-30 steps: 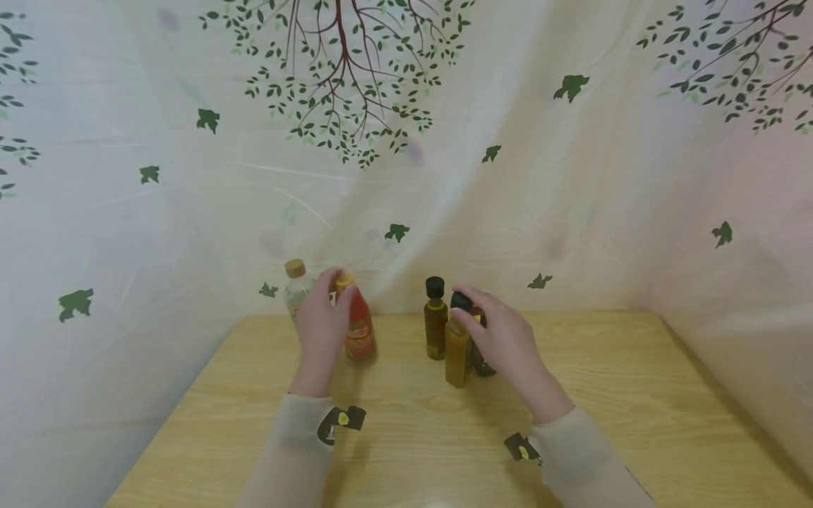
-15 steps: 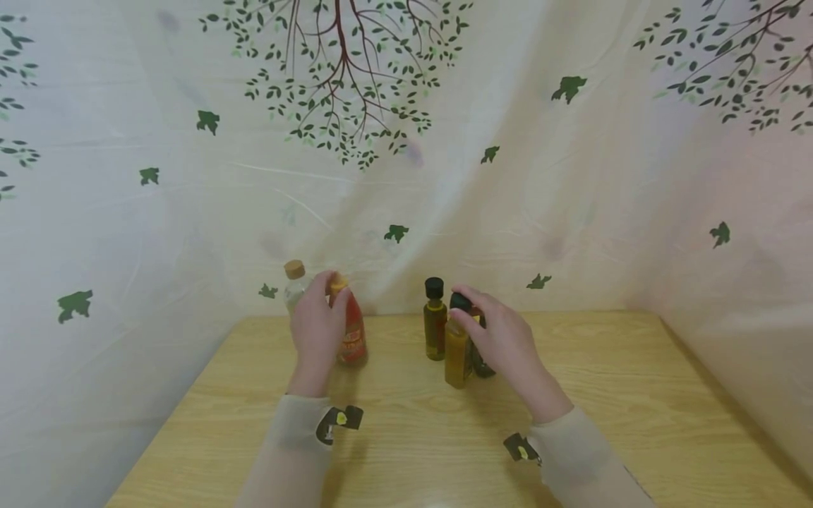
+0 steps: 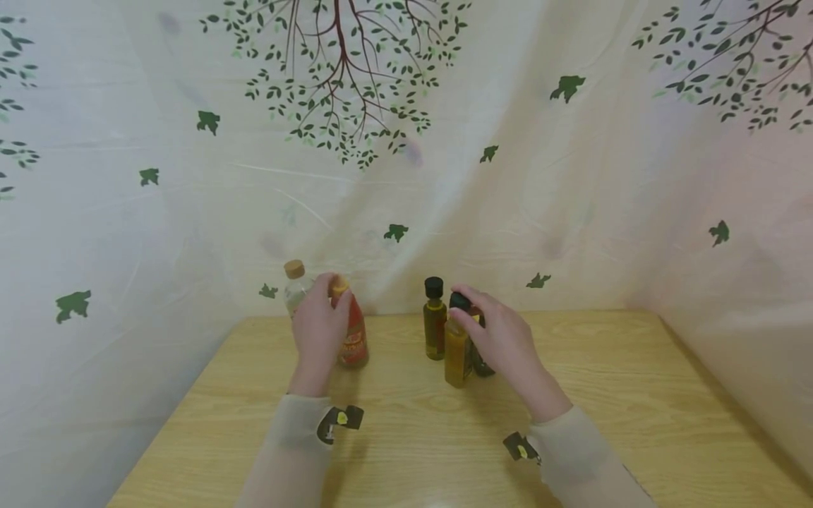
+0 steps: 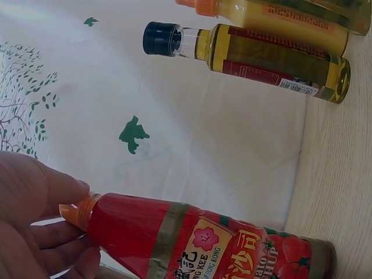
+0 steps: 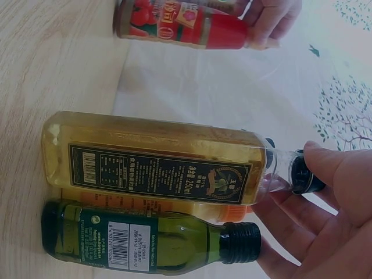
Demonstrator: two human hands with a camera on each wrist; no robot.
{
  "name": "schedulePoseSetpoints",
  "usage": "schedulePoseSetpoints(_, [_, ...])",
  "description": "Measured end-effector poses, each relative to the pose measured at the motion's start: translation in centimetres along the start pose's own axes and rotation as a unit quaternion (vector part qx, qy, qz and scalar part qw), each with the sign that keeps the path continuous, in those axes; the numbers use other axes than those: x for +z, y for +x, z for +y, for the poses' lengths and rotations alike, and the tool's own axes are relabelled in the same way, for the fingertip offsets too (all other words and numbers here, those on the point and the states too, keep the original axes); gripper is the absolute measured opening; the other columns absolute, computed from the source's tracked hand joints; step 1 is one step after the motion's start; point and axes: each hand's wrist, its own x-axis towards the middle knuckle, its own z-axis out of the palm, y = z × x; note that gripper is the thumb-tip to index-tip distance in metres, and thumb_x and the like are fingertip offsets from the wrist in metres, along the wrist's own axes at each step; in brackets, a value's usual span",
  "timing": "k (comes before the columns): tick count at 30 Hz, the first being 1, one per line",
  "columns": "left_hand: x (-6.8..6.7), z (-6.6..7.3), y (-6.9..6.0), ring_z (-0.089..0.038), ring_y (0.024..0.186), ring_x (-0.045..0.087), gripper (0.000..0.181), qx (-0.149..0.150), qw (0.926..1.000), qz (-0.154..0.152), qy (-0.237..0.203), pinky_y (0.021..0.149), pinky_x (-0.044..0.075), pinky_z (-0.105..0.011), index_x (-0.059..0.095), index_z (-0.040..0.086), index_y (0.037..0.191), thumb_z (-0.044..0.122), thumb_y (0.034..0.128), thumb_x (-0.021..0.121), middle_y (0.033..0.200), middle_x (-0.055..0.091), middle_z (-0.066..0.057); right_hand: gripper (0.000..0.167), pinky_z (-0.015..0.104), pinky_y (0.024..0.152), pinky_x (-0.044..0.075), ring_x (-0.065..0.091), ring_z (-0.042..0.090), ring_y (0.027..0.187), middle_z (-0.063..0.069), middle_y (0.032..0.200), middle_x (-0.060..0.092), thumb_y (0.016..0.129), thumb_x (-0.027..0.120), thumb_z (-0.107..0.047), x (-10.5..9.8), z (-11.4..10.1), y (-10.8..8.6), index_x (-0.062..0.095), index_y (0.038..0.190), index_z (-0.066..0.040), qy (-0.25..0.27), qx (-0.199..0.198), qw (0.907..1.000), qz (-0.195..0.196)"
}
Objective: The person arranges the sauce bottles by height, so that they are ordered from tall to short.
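Observation:
My left hand (image 3: 317,335) pinches the orange-yellow cap of a red ketchup bottle (image 3: 353,339), which stands upright; the left wrist view shows the thumb and fingers around the ketchup bottle's neck (image 4: 88,210). My right hand (image 3: 508,339) holds the black cap of a bottle of yellow oil (image 3: 457,360) between thumb and fingers. In the right wrist view a green glass bottle (image 5: 174,241) stands close beside the yellow oil bottle (image 5: 128,157), and an orange-capped bottle (image 5: 233,211) is partly hidden behind them.
A dark oil bottle (image 3: 435,328) with a black cap stands just left of the yellow one. Left of the ketchup is a clear bottle (image 3: 295,288) with a tan cap, partly behind my left hand. A leaf-patterned sheet (image 3: 444,197) hangs behind the wooden table (image 3: 406,437).
The ketchup bottle and my left hand have shifted slightly left and toward me, mostly in the first half second. My right hand stays on the yellow oil bottle's cap.

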Motion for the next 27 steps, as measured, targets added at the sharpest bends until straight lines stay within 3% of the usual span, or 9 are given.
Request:
schedulePoseSetpoints(8, [0.17, 0.07, 0.12, -0.041, 0.115, 0.071, 0.044, -0.008, 0.9998, -0.011, 0.015, 0.095, 0.057, -0.061, 0.06, 0.007, 0.149, 0.023, 0.1094, 0.069, 0.131, 0.073, -0.02, 0.053, 0.038, 0.067, 0.054, 0.073, 0.038, 0.116, 0.014, 0.145, 0.071, 0.112, 0.068, -0.039, 0.03, 0.0, 0.1, 0.058, 0.162, -0.026, 0.001, 0.003, 1.0, -0.004])
schedulePoseSetpoints(15, [0.3, 0.03, 0.15, -0.04, 0.112, 0.072, 0.044, -0.008, 0.9999, -0.01, 0.01, 0.094, 0.057, -0.06, 0.06, 0.006, 0.148, 0.023, 0.1088, 0.07, 0.129, 0.074, -0.02, 0.053, 0.047, 0.076, 0.06, 0.071, 0.039, 0.123, 0.013, 0.151, 0.068, 0.112, 0.068, -0.039, 0.06, -0.03, 0.08, 0.058, 0.162, -0.025, -0.001, 0.002, 1.0, -0.001])
schedulePoseSetpoints(21, [0.19, 0.1, 0.09, -0.04, 0.115, 0.071, 0.044, -0.004, 1.0, -0.008, -0.003, 0.097, 0.058, -0.06, 0.058, 0.007, 0.15, 0.02, 0.1092, 0.068, 0.136, 0.071, -0.019, 0.053, 0.037, 0.065, 0.054, 0.073, 0.039, 0.117, 0.015, 0.148, 0.069, 0.112, 0.067, -0.038, 0.0, -0.06, 0.05, 0.058, 0.162, -0.025, -0.003, 0.004, 1.0, -0.004])
schedulePoseSetpoints(27, [0.16, -0.01, 0.03, -0.041, 0.119, 0.071, 0.047, 0.004, 0.9999, -0.006, -0.01, 0.099, 0.057, -0.062, 0.055, 0.007, 0.154, 0.016, 0.1101, 0.067, 0.145, 0.068, -0.018, 0.052, 0.035, 0.06, 0.049, 0.073, 0.038, 0.11, 0.015, 0.147, 0.069, 0.112, 0.067, -0.038, -0.09, -0.14, 0.08, 0.058, 0.162, -0.025, -0.002, 0.003, 1.0, -0.004])
